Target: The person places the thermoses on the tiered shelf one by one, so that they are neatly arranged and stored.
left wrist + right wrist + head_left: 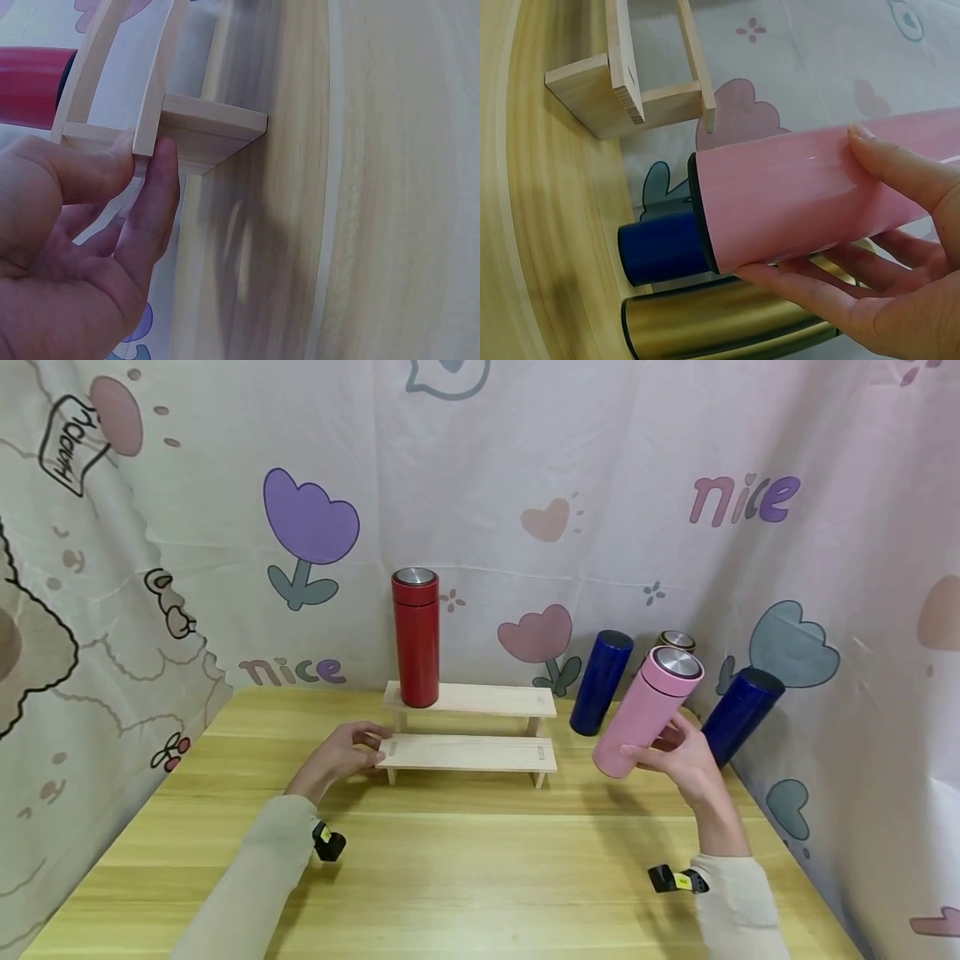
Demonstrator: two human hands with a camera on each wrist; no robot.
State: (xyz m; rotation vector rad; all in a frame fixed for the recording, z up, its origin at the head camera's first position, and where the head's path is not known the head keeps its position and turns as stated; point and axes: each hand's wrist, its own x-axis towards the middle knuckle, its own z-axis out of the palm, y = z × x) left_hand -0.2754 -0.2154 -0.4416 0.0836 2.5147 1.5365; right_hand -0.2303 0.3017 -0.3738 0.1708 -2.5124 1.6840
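My right hand grips a pink thermos round its lower body, tilted with its steel-topped lid up and to the right. Its dark base shows in the right wrist view, clear of the table. With thumb and fingers, my left hand pinches the left end of the lower board of a two-step wooden stand; the left wrist view shows the thumb on top and a finger beneath. A red thermos stands upright on the stand's upper step, toward its left end.
Right of the stand is a blue thermos. A gold thermos is behind the pink one, mostly hidden in the head view. Another blue thermos is at the table's right edge. A printed curtain hangs behind the wooden table.
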